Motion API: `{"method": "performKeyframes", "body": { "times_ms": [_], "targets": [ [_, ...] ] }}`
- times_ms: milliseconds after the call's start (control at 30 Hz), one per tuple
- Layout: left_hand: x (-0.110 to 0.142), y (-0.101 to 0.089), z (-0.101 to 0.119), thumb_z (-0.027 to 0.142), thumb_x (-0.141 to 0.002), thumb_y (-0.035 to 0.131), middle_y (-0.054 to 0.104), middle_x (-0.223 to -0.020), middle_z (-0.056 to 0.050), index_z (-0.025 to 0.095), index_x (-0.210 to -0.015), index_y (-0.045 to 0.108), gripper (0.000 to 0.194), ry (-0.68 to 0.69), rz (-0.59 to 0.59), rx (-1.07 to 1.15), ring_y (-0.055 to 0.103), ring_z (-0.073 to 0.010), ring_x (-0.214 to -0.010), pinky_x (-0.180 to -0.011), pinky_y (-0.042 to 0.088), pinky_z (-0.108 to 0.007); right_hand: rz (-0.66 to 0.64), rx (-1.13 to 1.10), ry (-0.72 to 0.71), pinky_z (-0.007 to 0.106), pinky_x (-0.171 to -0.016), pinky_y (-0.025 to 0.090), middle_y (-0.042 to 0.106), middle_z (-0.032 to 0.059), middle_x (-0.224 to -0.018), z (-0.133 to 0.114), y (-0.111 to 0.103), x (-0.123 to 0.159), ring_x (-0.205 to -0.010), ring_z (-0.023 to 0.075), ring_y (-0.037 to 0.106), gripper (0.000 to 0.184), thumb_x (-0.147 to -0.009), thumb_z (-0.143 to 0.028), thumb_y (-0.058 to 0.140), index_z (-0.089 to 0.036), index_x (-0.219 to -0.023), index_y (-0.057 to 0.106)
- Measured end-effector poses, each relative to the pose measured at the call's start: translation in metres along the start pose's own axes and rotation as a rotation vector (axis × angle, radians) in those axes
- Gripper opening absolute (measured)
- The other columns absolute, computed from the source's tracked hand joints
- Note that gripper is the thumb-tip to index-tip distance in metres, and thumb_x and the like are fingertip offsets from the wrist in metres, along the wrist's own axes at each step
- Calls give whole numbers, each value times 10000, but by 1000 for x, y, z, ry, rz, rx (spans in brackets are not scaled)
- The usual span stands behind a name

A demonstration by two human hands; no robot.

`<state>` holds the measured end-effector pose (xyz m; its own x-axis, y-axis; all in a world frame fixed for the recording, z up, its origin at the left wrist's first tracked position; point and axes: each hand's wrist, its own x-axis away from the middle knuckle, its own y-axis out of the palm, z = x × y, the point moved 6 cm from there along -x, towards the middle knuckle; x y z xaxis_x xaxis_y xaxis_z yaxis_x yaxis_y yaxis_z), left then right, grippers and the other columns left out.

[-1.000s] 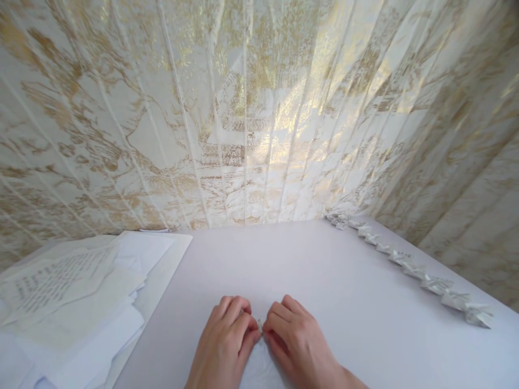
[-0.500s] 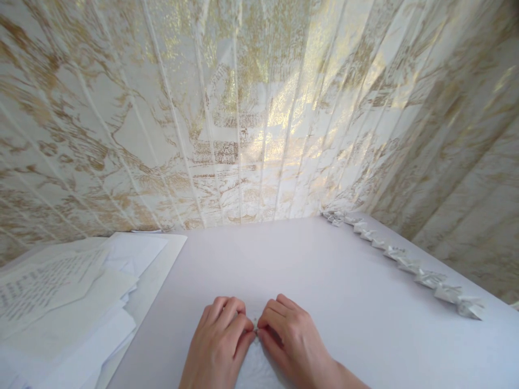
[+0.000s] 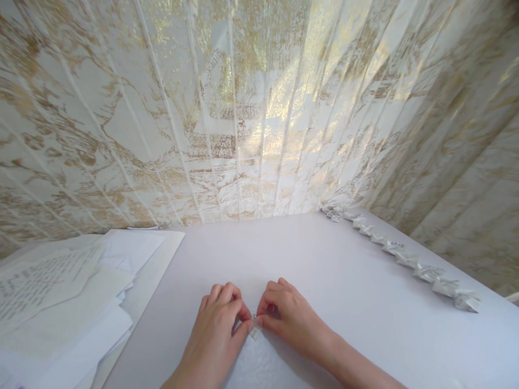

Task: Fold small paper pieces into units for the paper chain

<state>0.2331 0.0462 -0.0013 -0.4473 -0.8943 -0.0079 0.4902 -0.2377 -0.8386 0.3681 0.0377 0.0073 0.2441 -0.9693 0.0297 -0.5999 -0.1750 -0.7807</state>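
Two bare hands meet low in the middle of the view, over a smooth, pale lilac-white bench [image 3: 259, 259]. Between their fingertips is a small folded paper piece [image 3: 254, 330], whitish with faint darker marks, a pointed corner turned toward the wearer. The left hand [image 3: 219, 327] comes in from the lower left; its grip is a pinch, thumb and forefinger closed on the left side of the piece. The right hand [image 3: 290, 316] comes from the lower right, and its grip pinches the right side the same way, the thumb and forefinger curved into a small ring. The piece's finer folds are too small to make out.

To the right, along the bench's side edge, runs a slanting row of folded grey-white paper pieces [image 3: 405, 259], set close together from the far corner to the nearer right. To the left lies an untidy, overlapping pile of white papers [image 3: 101, 302]; on top, toward the left, is a sheet with lines of dark writing [image 3: 48, 275], too blurred to read. Behind and at the right hangs pleated white fabric [image 3: 170, 135] with a shiny gold pattern.
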Motion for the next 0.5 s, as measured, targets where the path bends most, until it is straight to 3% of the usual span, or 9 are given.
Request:
{"method": "performKeyframes", "body": {
  "times_ms": [500],
  "targets": [
    [-14,0,-3,164,-698,612,542,-997,-25,202,-744,593,62,-62,-127,46,482,-239,-1046,-882,320,-382,-113,54,-17,316,-794,288,566,-28,-790,0,2,-14,-886,184,466,233,-741,-176,793,-174,-644,582]
  ]
}}
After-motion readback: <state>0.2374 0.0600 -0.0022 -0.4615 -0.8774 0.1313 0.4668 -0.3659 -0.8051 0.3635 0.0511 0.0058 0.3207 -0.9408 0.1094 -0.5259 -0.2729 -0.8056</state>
